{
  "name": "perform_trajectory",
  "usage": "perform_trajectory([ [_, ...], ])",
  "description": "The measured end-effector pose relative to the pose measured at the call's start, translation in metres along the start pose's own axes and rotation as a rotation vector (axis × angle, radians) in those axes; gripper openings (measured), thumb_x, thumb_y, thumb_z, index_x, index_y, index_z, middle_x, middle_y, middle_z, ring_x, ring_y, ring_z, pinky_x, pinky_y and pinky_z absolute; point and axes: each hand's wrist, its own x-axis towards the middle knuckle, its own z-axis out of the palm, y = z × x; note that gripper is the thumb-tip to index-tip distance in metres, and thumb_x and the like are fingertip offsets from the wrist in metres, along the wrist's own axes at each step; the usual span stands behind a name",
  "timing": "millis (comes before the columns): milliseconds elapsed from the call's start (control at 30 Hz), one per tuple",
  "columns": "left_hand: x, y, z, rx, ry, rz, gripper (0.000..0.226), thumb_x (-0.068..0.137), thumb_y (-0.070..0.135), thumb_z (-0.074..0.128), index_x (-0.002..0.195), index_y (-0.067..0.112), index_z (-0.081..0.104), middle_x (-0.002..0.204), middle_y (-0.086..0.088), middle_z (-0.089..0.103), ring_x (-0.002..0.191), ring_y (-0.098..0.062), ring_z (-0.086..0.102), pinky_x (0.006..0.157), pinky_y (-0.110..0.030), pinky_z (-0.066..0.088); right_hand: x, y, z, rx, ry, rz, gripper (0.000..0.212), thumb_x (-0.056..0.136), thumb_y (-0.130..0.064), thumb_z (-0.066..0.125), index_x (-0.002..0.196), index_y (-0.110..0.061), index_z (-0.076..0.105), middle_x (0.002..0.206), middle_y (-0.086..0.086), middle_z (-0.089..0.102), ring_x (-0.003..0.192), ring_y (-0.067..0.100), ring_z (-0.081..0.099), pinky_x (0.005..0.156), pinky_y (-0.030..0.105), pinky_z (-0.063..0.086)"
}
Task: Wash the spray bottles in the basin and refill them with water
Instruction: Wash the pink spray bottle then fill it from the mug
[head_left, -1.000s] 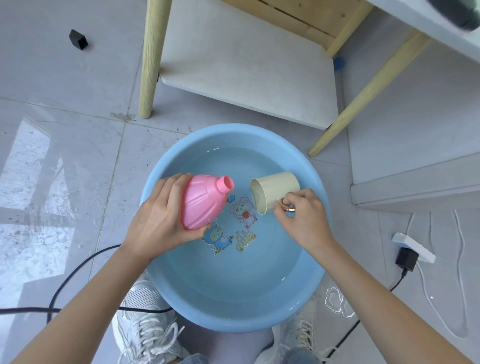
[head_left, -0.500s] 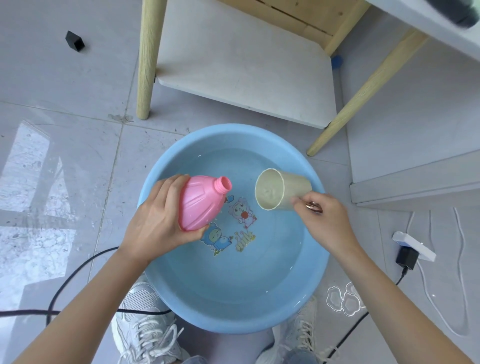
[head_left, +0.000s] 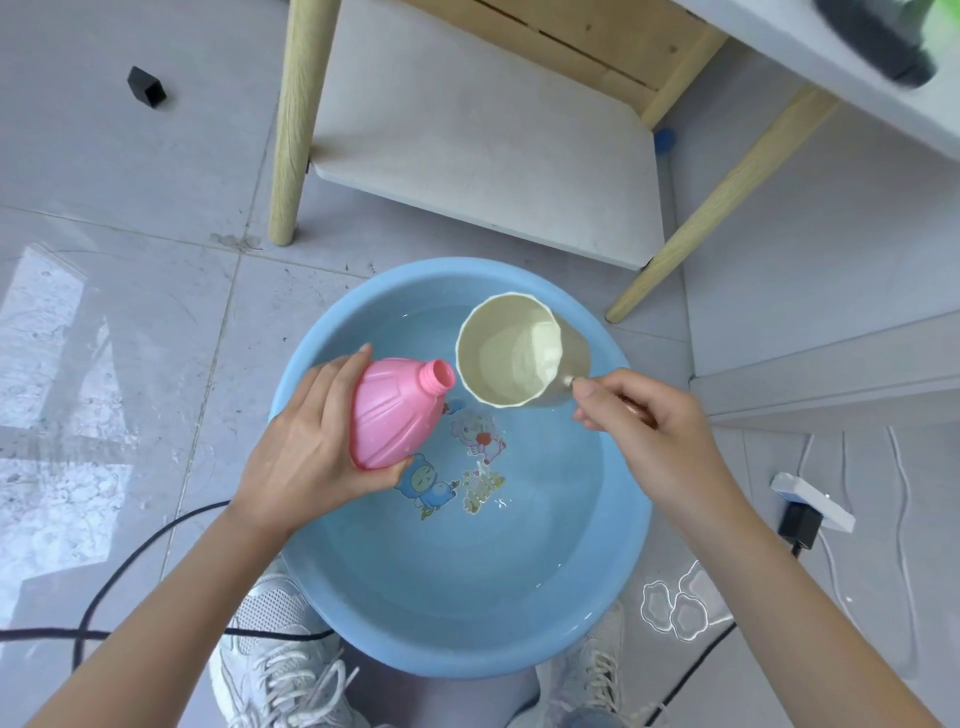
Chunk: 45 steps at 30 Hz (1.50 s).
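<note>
Basin (head_left: 457, 656), round, light blue plastic, stands on the grey tiled floor (head_left: 104, 218) in front of a shelf unit (head_left: 483, 156) with pale wooden legs; it holds clear shallow water (head_left: 441, 566), through which cartoon decals (head_left: 457, 467) on the bottom are visible; the person's white shoes (head_left: 275, 670) sit just beside its near rim. Cup (head_left: 511, 358), cream-coloured, is held above the far right part of the basin, tipped on its side with its mouth facing left and toward the camera; its lower rim lies just beside the bottle's opening; whether liquid lies inside it cannot be told. Spray bottle (head_left: 389, 410), pink opaque plastic with moulded ribs along a wide body, is above the left part of the basin and clear of the water, tilted with its base low and left; its threaded neck (head_left: 436, 376) points up and to the right, uncapped, with no spray head fitted; its contents are hidden by the opaque wall. Left hand (head_left: 306, 447) grips the spray bottle around its base, fingers curled over the far side and thumb pressed under the near side. Right hand (head_left: 654, 441) holds the cup from the right, thumb and forefinger pinched together on the handle, remaining fingers curled beneath.
</note>
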Motion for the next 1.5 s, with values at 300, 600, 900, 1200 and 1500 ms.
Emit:
perform_trajectory([
  [300, -0.001, 0.001, -0.001, -0.038, 0.026, 0.003, 0.09, 0.064, 0.054, 0.067, 0.13, -0.001, 0.042, 0.121, -0.017, 0.054, 0.111, -0.03, 0.049, 0.094, -0.031, 0.039, 0.003, -0.005, 0.014, -0.065, 0.033, -0.278, 0.018, 0.084, -0.02, 0.071, 0.067, -0.016, 0.064, 0.091, -0.003, 0.062, 0.075, 0.004, 0.06, 0.073, 0.007, 0.041],
  [600, -0.001, 0.0, 0.0, -0.052, 0.033, 0.001, 0.089, 0.064, 0.055, 0.067, 0.13, -0.001, 0.041, 0.122, -0.017, 0.053, 0.111, -0.03, 0.05, 0.095, -0.032, 0.039, -0.003, -0.006, 0.017, -0.185, 0.097, -0.476, 0.024, 0.079, -0.041, 0.059, 0.07, -0.019, 0.061, 0.095, -0.002, 0.058, 0.078, 0.012, 0.063, 0.07, 0.006, 0.043],
  [900, -0.001, 0.0, -0.001, -0.059, 0.043, 0.001, 0.089, 0.064, 0.055, 0.066, 0.129, 0.0, 0.04, 0.121, -0.017, 0.052, 0.111, -0.03, 0.049, 0.094, -0.032, 0.038, -0.003, -0.007, 0.017, -0.292, 0.125, -0.584, 0.026, 0.082, -0.035, 0.061, 0.072, -0.012, 0.061, 0.096, 0.002, 0.055, 0.084, 0.011, 0.06, 0.069, 0.011, 0.046],
  [1200, -0.001, 0.0, -0.001, -0.065, 0.033, 0.0, 0.089, 0.065, 0.057, 0.065, 0.129, -0.001, 0.041, 0.122, -0.018, 0.053, 0.111, -0.03, 0.049, 0.094, -0.032, 0.038, -0.003, -0.006, 0.017, -0.352, 0.148, -0.662, 0.023, 0.083, -0.031, 0.062, 0.072, -0.01, 0.062, 0.096, 0.003, 0.055, 0.085, 0.007, 0.059, 0.073, 0.013, 0.043],
  [1500, -0.001, 0.001, -0.001, -0.069, 0.029, 0.0, 0.089, 0.065, 0.057, 0.065, 0.129, -0.001, 0.041, 0.121, -0.018, 0.053, 0.11, -0.032, 0.05, 0.094, -0.033, 0.039, -0.005, -0.007, 0.016, -0.396, 0.167, -0.721, 0.022, 0.084, -0.028, 0.063, 0.072, -0.01, 0.062, 0.097, 0.005, 0.055, 0.087, 0.011, 0.059, 0.08, 0.016, 0.043],
])
